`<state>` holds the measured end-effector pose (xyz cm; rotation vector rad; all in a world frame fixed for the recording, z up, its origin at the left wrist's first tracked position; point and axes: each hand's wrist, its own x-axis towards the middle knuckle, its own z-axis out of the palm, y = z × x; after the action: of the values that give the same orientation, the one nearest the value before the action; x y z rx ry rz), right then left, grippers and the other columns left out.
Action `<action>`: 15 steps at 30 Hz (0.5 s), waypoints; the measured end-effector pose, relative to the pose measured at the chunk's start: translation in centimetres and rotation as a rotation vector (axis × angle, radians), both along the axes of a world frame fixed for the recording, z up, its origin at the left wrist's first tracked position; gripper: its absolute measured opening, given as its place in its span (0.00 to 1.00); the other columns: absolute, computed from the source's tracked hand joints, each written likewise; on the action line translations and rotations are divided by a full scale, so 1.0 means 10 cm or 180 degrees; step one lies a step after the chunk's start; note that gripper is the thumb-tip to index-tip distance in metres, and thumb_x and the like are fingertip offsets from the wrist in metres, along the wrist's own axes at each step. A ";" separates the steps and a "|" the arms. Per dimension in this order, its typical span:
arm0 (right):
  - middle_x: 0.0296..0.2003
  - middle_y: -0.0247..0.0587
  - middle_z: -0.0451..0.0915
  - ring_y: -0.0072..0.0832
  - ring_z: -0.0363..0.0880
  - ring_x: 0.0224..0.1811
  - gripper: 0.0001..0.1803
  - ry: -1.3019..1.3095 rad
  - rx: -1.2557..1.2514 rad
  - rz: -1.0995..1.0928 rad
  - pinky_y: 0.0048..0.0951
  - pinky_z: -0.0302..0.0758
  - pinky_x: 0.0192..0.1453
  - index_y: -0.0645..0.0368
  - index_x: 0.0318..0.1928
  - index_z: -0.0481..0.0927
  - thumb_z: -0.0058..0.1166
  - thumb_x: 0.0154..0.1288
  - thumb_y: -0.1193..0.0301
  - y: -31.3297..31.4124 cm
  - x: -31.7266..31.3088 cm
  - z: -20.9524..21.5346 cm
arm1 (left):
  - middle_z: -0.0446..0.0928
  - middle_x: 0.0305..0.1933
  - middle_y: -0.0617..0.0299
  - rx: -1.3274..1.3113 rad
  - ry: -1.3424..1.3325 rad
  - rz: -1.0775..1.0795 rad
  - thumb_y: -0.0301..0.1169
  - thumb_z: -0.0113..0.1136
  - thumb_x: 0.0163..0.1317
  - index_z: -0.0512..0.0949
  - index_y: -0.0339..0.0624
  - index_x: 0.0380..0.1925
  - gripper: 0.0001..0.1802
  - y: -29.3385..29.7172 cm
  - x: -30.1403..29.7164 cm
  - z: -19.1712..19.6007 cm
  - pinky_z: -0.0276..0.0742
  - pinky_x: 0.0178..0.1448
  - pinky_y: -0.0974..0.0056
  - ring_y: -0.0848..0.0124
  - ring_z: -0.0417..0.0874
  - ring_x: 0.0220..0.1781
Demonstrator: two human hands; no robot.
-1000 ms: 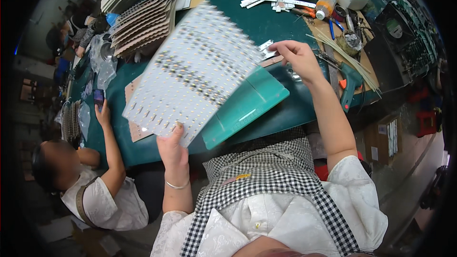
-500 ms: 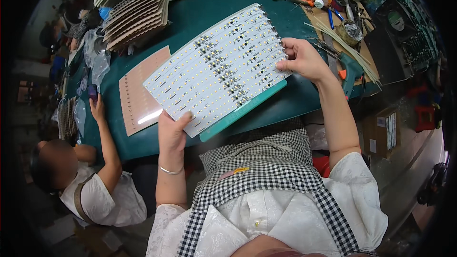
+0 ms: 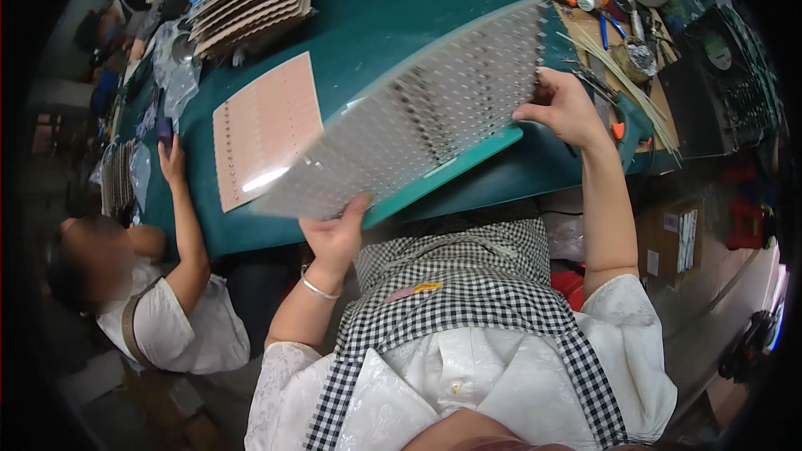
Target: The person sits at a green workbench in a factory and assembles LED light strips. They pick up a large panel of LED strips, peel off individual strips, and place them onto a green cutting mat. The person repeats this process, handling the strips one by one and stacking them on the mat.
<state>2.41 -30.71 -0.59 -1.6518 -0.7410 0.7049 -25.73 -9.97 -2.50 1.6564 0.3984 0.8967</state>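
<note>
Head view is showing me holding a large white LED panel board [image 3: 418, 117] up off the green table [image 3: 376, 8], tilted and blurred with motion. I am gripping its near left corner with my left hand [image 3: 338, 234], thumb on top and fingers curled underneath, while my right hand [image 3: 568, 108] is pinching its far right edge, fingers closed on the rim. Under the board, a teal cutting mat [image 3: 451, 171] is lying on the table, and a pinkish board [image 3: 263, 125] is resting flat to the left of it. Farther left, a stack of boards [image 3: 251, 0] is sitting at the far side, and another person's hand [image 3: 173, 163] is working at the left table edge. I judge that I am mid-way through turning or repositioning the board; the next move seems to call for keeping both grips firm and lowering it squarely onto the mat without letting it flex.
</note>
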 end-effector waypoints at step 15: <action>0.37 0.41 0.85 0.23 0.83 0.40 0.17 -0.0788 0.0508 -0.0489 0.26 0.79 0.46 0.66 0.42 0.80 0.65 0.48 0.85 -0.12 -0.17 -0.25 | 0.82 0.34 0.55 0.1501 0.0204 -0.0091 0.19 0.69 0.50 0.80 0.31 0.37 0.13 0.00 -0.03 0.02 0.78 0.43 0.66 0.69 0.83 0.36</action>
<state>0.75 -31.89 -3.06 -1.6452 -0.8133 0.3270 -26.01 -9.95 -2.30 2.1196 0.2132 0.9670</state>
